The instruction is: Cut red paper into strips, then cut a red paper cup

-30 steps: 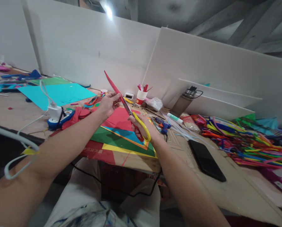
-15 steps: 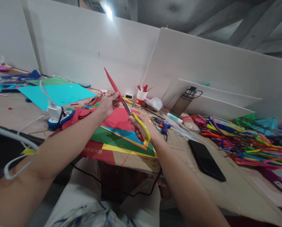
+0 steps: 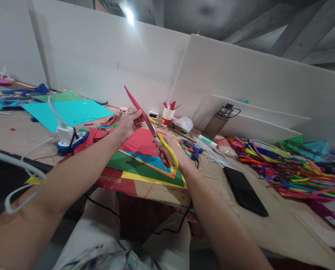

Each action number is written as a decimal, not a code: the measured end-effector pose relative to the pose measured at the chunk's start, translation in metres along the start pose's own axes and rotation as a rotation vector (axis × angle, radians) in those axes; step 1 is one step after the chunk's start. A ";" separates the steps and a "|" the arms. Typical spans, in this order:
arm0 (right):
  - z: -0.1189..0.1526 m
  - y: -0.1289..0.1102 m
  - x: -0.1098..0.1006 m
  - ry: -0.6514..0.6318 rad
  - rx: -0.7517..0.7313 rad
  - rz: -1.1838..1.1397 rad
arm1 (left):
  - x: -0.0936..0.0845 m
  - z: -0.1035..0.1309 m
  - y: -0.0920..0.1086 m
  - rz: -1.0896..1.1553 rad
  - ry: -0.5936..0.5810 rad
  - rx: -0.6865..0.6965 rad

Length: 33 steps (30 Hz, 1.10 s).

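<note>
Between thumb and fingers my left hand (image 3: 132, 124) pinches a narrow piece of red paper (image 3: 134, 100), which points up and away to the left. Yellow-handled scissors (image 3: 171, 152) are gripped in my right hand (image 3: 166, 148), with their blades against the lower end of the red paper. Whether the blades are fully closed is hard to make out. Below both hands lies a stack of coloured sheets, with red paper (image 3: 143, 142) on top and blue, orange, green (image 3: 133, 167) and yellow sheets showing beneath it.
Left of the stack are red scraps (image 3: 92, 138), a blue power strip (image 3: 71, 144) with a white cable, and a turquoise sheet (image 3: 71, 112). To the right are a glue gun (image 3: 194, 150), a glue stick (image 3: 207, 140), a bottle (image 3: 219, 120), a phone (image 3: 245, 191) and many pipe cleaners (image 3: 299, 168).
The upper tip of the red paper has dipped slightly. Both hands stay in nearly the same place, still holding the paper and the scissors.
</note>
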State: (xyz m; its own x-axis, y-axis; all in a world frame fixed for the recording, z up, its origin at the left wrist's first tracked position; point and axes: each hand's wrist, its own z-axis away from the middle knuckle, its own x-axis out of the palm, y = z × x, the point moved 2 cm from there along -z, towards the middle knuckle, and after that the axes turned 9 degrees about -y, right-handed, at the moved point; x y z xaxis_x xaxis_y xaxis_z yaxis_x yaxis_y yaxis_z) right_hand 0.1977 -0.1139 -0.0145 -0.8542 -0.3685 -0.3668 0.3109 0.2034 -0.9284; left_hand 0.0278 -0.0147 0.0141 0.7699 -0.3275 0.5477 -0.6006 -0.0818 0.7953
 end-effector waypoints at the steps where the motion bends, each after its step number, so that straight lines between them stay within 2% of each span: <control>1: 0.000 0.000 0.000 0.002 0.000 0.007 | 0.001 0.001 0.000 -0.002 -0.006 -0.004; 14: -0.002 0.000 0.002 0.029 -0.036 0.005 | 0.002 0.002 0.001 0.003 -0.010 -0.008; 27: 0.000 -0.006 0.004 0.038 -0.007 0.017 | 0.000 0.000 -0.001 0.006 -0.014 -0.001; 33: -0.001 -0.003 0.005 0.045 0.008 0.051 | -0.007 -0.004 -0.003 0.031 0.020 0.023</control>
State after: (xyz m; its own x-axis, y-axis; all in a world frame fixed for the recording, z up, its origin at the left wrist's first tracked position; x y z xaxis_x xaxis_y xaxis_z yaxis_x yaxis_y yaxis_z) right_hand 0.1924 -0.1151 -0.0135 -0.8548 -0.3170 -0.4108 0.3576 0.2138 -0.9091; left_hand 0.0250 -0.0086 0.0092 0.7550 -0.3112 0.5772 -0.6287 -0.0935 0.7720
